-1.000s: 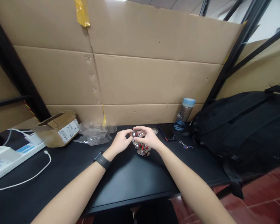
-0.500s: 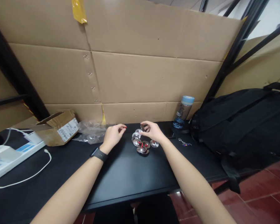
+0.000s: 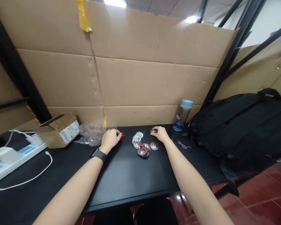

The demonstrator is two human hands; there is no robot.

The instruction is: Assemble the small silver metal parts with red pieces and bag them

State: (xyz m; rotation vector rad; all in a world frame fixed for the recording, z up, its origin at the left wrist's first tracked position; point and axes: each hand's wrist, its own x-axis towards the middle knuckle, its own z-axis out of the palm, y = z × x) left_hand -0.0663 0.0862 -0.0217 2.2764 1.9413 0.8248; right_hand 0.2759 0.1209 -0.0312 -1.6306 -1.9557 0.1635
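Several small silver finger cymbals (image 3: 137, 144), some with red straps, lie in a curved cluster at the middle of the black table. A single cymbal (image 3: 154, 146) rests just right of the cluster. My right hand (image 3: 162, 134) pinches another cymbal (image 3: 152, 131) at the table top, behind that single one. To the left of the cluster, my left hand (image 3: 110, 139) is closed at the fingertips on a small red strap (image 3: 122, 136), low over the table. Its fingers partly hide the strap.
An opened cardboard box (image 3: 58, 129) and a crumpled clear plastic bag (image 3: 90, 132) are at the left, near a white power strip (image 3: 21, 156). A water bottle (image 3: 182, 115), a keychain (image 3: 184, 145) and a black backpack (image 3: 243, 125) stand or lie at the right. Cardboard (image 3: 135, 87) walls the back.
My right hand has moved right, away from the cluster, carrying a cymbal down to the table. My left hand has shifted slightly down and left, and more of the red strap shows.
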